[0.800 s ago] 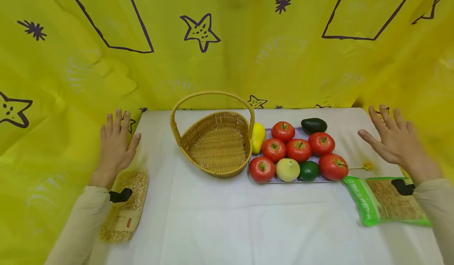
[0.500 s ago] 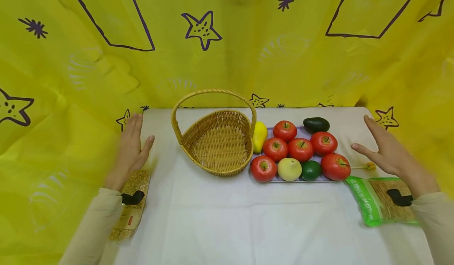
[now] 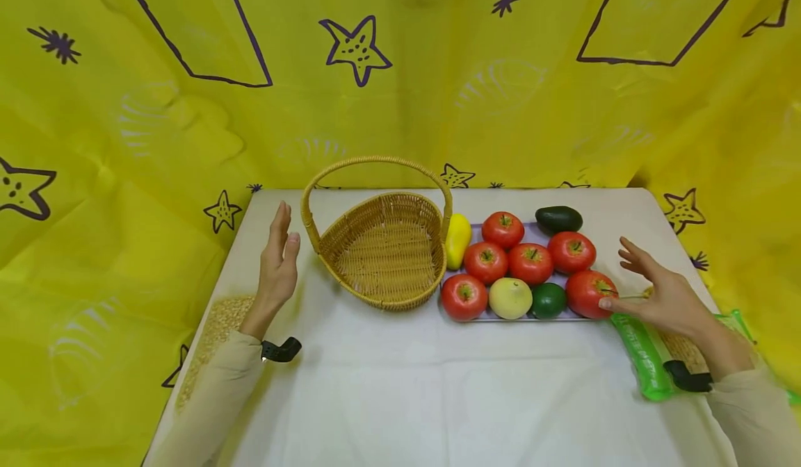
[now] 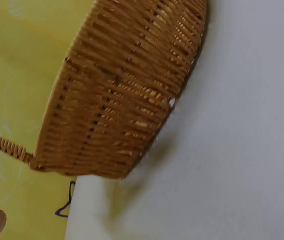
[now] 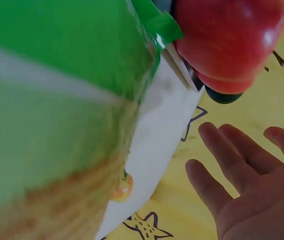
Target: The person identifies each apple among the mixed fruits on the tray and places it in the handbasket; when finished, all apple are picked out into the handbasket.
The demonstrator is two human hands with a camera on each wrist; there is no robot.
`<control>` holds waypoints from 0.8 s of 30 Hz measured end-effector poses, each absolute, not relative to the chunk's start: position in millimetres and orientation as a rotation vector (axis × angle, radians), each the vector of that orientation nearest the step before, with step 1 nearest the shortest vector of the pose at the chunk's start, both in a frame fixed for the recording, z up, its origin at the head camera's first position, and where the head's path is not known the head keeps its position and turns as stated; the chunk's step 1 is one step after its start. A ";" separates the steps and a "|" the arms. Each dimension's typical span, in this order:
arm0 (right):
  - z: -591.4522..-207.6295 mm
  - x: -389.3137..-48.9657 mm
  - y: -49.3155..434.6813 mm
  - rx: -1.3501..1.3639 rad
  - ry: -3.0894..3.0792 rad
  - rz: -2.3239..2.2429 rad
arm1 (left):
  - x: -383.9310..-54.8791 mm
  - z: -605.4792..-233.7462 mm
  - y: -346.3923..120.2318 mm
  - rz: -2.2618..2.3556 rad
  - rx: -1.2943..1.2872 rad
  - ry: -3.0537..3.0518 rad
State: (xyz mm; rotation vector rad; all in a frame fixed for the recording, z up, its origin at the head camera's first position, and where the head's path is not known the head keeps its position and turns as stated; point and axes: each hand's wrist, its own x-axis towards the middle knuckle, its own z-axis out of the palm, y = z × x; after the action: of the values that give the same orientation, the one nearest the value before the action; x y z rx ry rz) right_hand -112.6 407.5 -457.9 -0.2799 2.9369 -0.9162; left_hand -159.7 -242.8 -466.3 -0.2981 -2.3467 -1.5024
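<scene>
My left hand (image 3: 277, 272) is raised left of the wicker basket (image 3: 388, 265), apart from it, with straight fingers and nothing held. The basket has a tall arched handle; in the left wrist view its woven side (image 4: 117, 95) fills the upper part. On the right, my right hand (image 3: 666, 300) hovers over a green-edged packet (image 3: 644, 359), fingers spread, holding nothing. Its thumb lies close to the front right red apple (image 3: 588, 293) in the head view; in the right wrist view the fingers (image 5: 227, 150) are apart from the apple (image 5: 227, 40).
A lilac tray (image 3: 532, 232) bears several red apples, a pale yellow round fruit (image 3: 510, 298) and a green fruit (image 3: 548, 301). A yellow mango-like fruit (image 3: 459, 241) and an avocado (image 3: 559, 219) lie at its edges. A grain bag (image 3: 219, 331) lies left, partly under my left arm.
Both hands have moved inward from the table's sides, the left toward the basket and the right toward the tray. The basket and fruit stay in place.
</scene>
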 end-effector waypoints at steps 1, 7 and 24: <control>-459.6 -111.3 406.0 -0.276 2.930 -0.930 | -160.6 -466.9 -239.4 -1.505 -0.302 -2.350; -467.2 -106.7 398.6 -0.256 2.912 -0.970 | -162.6 -468.4 -227.4 -1.541 -0.323 -2.328; -477.7 -104.7 398.1 -0.270 2.926 -0.993 | -170.8 -471.1 -209.5 -1.699 -0.242 -2.098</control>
State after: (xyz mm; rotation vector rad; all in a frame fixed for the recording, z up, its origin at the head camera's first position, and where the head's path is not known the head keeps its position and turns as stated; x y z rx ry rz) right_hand -104.7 398.1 -477.7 -0.2702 2.9261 -0.9931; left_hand -170.8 -209.5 -471.1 -0.2416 -2.0977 -1.6992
